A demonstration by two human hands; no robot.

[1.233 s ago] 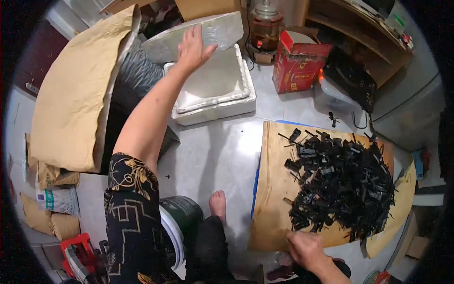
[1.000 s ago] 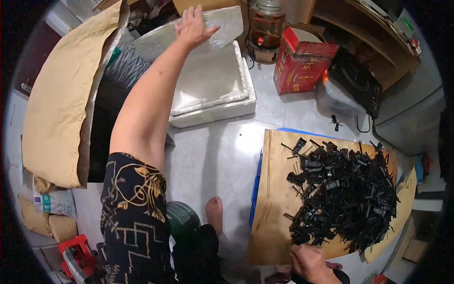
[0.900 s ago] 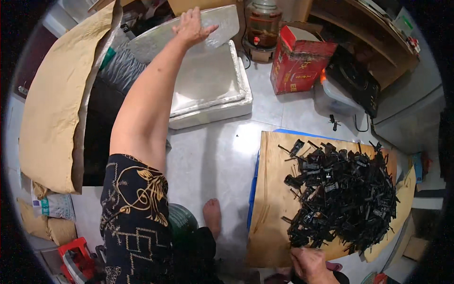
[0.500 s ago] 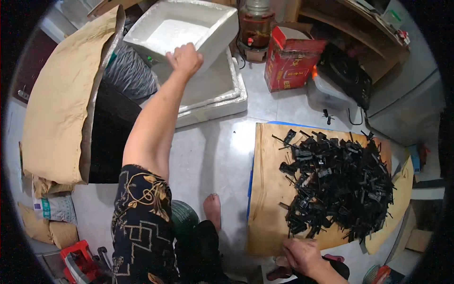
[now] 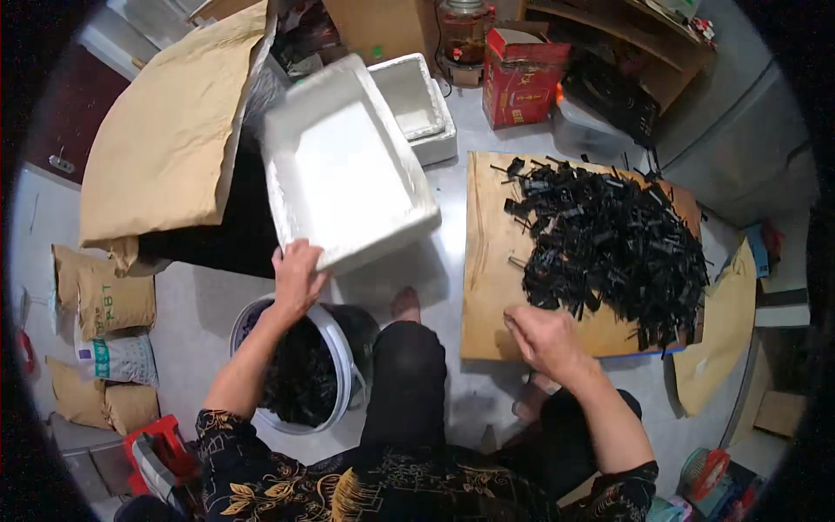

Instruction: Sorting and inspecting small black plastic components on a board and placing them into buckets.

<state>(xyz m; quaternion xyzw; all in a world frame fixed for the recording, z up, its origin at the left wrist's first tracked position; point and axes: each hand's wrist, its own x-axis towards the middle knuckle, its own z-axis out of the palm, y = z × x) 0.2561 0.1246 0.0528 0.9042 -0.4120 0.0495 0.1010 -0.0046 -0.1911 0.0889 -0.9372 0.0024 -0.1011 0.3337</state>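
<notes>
Here, at upper centre, the left hand (image 5: pixel 298 280) grips a tilted, shallow white foam box (image 5: pixel 352 170), partly hiding a foam tub (image 5: pixel 409 97); the right hand (image 5: pixel 548 341) curls, contents unclear, near black parts (image 5: pixel 613 248).

A white foam box (image 5: pixel 389 241) is gripped at its near corner by the left hand (image 5: pixel 298 283), beyond a white-rimmed bucket (image 5: pixel 344 365) in which black pieces (image 5: pixel 300 374) are contained. The right hand (image 5: pixel 550 339) is curled at the near edge of a wooden board (image 5: pixel 487 278), where small black parts (image 5: pixel 617 244) are heaped.
</notes>
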